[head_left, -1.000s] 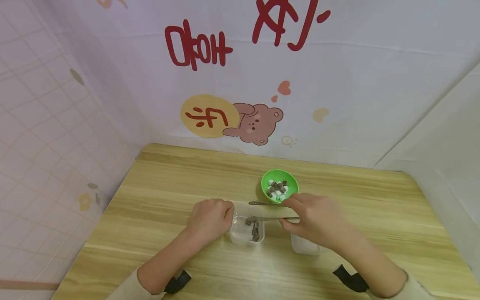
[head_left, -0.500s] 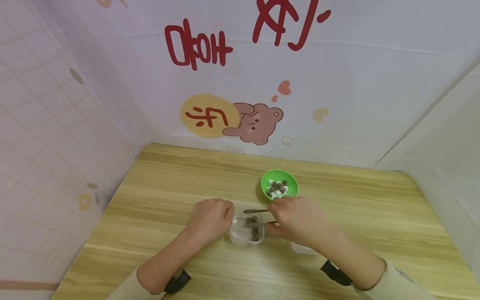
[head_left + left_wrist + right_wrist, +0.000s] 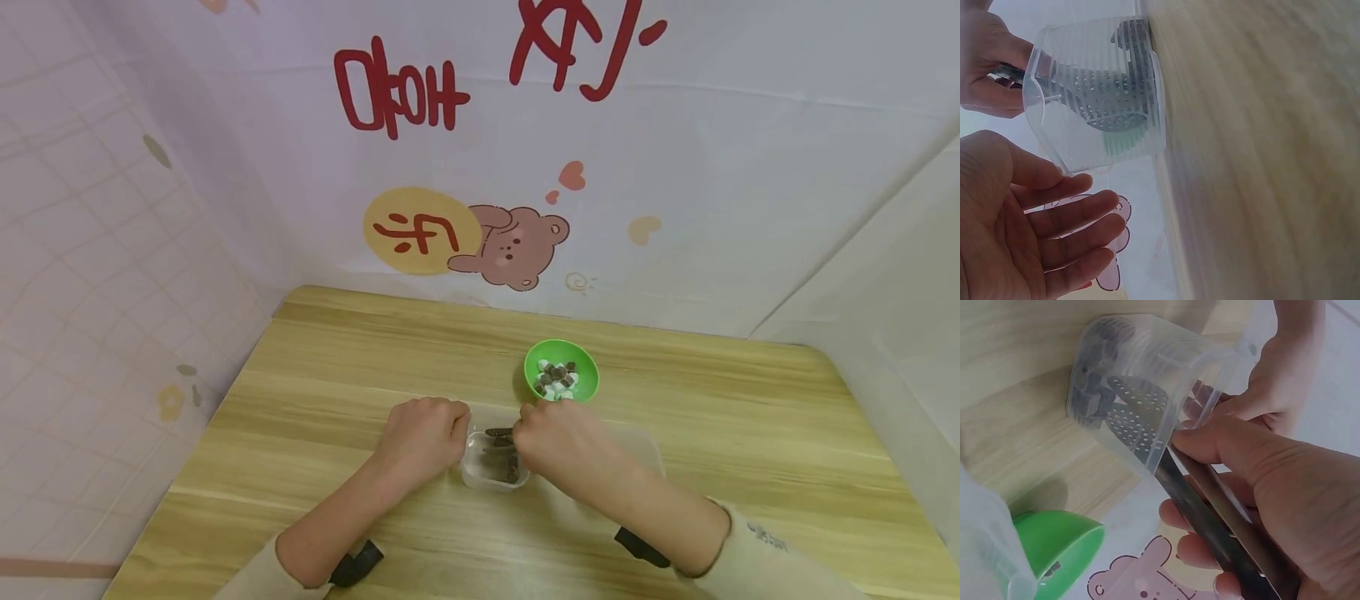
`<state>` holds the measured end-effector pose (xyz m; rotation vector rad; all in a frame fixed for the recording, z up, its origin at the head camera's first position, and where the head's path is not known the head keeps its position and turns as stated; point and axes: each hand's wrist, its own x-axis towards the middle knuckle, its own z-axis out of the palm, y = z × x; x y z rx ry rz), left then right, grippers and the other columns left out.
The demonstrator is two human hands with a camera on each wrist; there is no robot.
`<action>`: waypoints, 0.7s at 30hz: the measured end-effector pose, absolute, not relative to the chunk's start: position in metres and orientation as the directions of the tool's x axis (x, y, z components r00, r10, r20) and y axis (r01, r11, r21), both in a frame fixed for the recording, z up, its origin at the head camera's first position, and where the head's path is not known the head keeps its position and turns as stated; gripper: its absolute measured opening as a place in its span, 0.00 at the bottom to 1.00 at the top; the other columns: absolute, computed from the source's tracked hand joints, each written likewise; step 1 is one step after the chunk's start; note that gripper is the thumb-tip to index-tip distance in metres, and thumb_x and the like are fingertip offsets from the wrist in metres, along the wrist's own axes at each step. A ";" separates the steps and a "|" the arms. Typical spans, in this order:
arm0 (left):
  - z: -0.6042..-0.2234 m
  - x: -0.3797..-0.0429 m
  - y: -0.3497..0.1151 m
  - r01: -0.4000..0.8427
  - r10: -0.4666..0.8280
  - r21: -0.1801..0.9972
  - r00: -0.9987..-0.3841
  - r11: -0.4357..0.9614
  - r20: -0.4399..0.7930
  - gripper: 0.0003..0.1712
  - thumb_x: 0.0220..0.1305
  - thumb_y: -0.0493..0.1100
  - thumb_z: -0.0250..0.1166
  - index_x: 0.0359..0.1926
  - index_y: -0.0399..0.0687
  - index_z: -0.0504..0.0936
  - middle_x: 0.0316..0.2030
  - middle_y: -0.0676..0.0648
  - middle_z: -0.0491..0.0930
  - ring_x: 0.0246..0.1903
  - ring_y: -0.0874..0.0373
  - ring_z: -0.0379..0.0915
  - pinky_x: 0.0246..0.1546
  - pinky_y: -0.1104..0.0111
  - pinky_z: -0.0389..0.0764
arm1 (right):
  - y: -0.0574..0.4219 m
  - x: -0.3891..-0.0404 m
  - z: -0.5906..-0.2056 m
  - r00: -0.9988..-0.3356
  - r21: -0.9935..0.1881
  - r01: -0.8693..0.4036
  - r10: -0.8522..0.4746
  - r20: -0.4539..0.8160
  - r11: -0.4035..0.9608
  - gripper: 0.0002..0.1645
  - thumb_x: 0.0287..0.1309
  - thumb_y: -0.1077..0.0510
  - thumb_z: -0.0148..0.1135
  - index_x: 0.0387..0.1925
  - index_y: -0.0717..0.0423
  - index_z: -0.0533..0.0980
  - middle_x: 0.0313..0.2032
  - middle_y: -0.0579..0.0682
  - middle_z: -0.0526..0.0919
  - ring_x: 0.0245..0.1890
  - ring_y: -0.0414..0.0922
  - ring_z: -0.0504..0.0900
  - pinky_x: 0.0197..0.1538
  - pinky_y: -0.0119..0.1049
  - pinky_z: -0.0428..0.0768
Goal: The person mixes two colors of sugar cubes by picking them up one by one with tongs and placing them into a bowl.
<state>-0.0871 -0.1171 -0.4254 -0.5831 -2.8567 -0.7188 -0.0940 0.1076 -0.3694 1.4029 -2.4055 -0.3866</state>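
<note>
A small clear plastic container [image 3: 480,477] stands on the table with dark brown cubes [image 3: 1091,400] along one side of its bottom. My left hand [image 3: 423,435] pinches its rim at a corner between thumb and index finger, the other fingers loosely spread in the left wrist view. Metal food tongs [image 3: 1194,519] are gripped in my right hand [image 3: 564,446]. Their perforated tips [image 3: 1144,400] reach down inside the container, close together, right at the cubes. Behind the container sits a green bowl [image 3: 592,385] of white and brown cubes.
A second translucent container [image 3: 647,446] stands to the right, partly behind my right forearm. The wooden table [image 3: 360,342] ends at a printed cloth backdrop [image 3: 697,183]. Dark straps [image 3: 356,565] circle both wrists.
My right hand has moved left and lowered the tongs into the small container, and the tips have drawn closer together. The left hand stays at the rim.
</note>
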 end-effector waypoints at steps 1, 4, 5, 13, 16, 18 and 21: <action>-0.425 -0.087 -0.117 0.400 0.334 0.428 -0.916 0.811 0.222 0.29 0.67 0.34 0.59 0.13 0.59 0.58 0.12 0.63 0.49 0.16 0.69 0.43 0.14 0.73 0.52 | 0.107 -0.093 -0.369 -0.463 0.398 -0.784 -0.875 0.137 0.477 0.20 0.38 0.67 0.73 0.13 0.45 0.71 0.16 0.42 0.71 0.16 0.38 0.68 0.16 0.33 0.67; -0.425 -0.087 -0.116 0.393 0.330 0.432 -0.919 0.812 0.215 0.29 0.67 0.34 0.59 0.13 0.59 0.57 0.12 0.63 0.49 0.16 0.69 0.42 0.14 0.73 0.51 | 0.107 -0.092 -0.369 -0.465 0.421 -0.776 -0.877 0.122 0.470 0.20 0.40 0.67 0.74 0.12 0.45 0.71 0.16 0.43 0.72 0.16 0.38 0.68 0.16 0.33 0.67; -0.425 -0.087 -0.116 0.391 0.329 0.432 -0.920 0.813 0.214 0.29 0.67 0.35 0.59 0.13 0.59 0.57 0.13 0.63 0.49 0.17 0.69 0.42 0.14 0.73 0.51 | 0.107 -0.092 -0.369 -0.465 0.426 -0.775 -0.878 0.116 0.467 0.21 0.40 0.68 0.74 0.12 0.45 0.71 0.16 0.43 0.72 0.16 0.37 0.68 0.16 0.32 0.66; -0.426 -0.087 -0.116 0.395 0.332 0.417 -0.918 0.819 0.216 0.29 0.67 0.34 0.59 0.13 0.59 0.57 0.13 0.63 0.48 0.17 0.69 0.41 0.15 0.74 0.50 | 0.112 -0.093 -0.368 -0.428 0.399 -0.803 -0.894 0.131 0.443 0.20 0.39 0.69 0.71 0.12 0.46 0.71 0.17 0.42 0.71 0.16 0.36 0.63 0.16 0.31 0.63; -0.426 -0.087 -0.116 0.397 0.332 0.413 -0.917 0.820 0.221 0.29 0.66 0.34 0.59 0.13 0.59 0.57 0.13 0.63 0.48 0.17 0.69 0.41 0.15 0.74 0.50 | 0.117 -0.095 -0.369 -0.431 0.336 -0.821 -0.888 0.163 0.461 0.18 0.41 0.64 0.72 0.13 0.46 0.70 0.17 0.41 0.69 0.17 0.36 0.62 0.17 0.31 0.64; -0.425 -0.087 -0.116 0.399 0.333 0.411 -0.916 0.820 0.223 0.29 0.66 0.34 0.59 0.14 0.59 0.57 0.13 0.63 0.48 0.17 0.69 0.41 0.15 0.74 0.50 | 0.120 -0.097 -0.370 -0.442 0.294 -0.826 -0.876 0.191 0.481 0.18 0.43 0.59 0.74 0.15 0.47 0.70 0.18 0.40 0.69 0.17 0.36 0.62 0.18 0.30 0.65; -0.425 -0.087 -0.116 0.397 0.332 0.411 -0.917 0.821 0.221 0.29 0.67 0.35 0.59 0.14 0.59 0.56 0.13 0.63 0.48 0.17 0.69 0.41 0.15 0.73 0.50 | 0.126 -0.099 -0.370 -0.477 0.216 -0.824 -0.847 0.234 0.524 0.19 0.46 0.55 0.76 0.16 0.48 0.70 0.18 0.39 0.69 0.18 0.36 0.63 0.19 0.30 0.64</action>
